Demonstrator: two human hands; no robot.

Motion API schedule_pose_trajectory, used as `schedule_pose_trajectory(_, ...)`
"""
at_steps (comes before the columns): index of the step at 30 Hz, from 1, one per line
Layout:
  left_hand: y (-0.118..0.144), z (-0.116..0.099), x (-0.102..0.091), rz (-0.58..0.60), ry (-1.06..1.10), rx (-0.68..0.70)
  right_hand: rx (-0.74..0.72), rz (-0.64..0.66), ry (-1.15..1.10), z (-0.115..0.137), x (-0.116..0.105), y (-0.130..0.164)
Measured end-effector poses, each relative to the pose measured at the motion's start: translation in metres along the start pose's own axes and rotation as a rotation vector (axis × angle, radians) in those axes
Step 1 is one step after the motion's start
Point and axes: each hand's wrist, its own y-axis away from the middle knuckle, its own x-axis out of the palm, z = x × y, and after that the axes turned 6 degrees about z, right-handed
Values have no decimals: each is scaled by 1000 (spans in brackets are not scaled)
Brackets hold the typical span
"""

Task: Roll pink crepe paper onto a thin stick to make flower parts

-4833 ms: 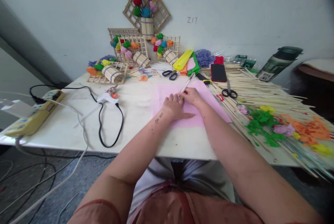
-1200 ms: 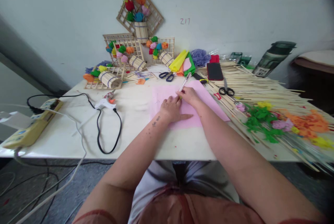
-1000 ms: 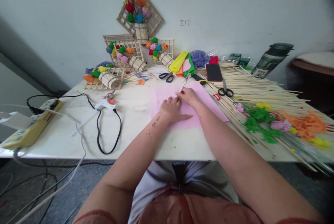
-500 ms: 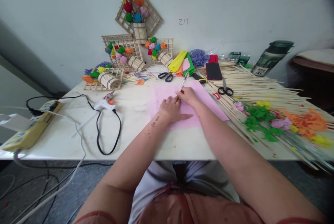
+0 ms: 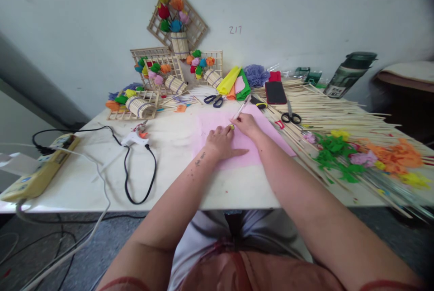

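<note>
We trace on the pink sheet (image 5: 252, 148): left hand (image 5: 219, 142) flat, open; right hand (image 5: 247, 124) pinching the pen (image 5: 241, 109).

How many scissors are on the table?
2. One pair of scissors with blue handles lies behind the pink paper, near the folded coloured sheets. The other, black-handled scissors, lie on the wooden sticks to the right. More could be hidden under the clutter.
</note>
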Motion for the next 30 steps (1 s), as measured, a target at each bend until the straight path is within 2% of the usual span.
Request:
schedule_pose_trajectory(7, 1, -1, -4, 29, -3, -1, -4, 27, 52, 5, -3, 2)
schedule_pose_trajectory(20, -1, 1, 0, 6, 10, 11, 17, 55, 156, 10, -5, 3)
schedule_pose_trajectory(30, -1, 1, 1, -2, 7, 6, 24, 18, 45, 3, -5, 1)
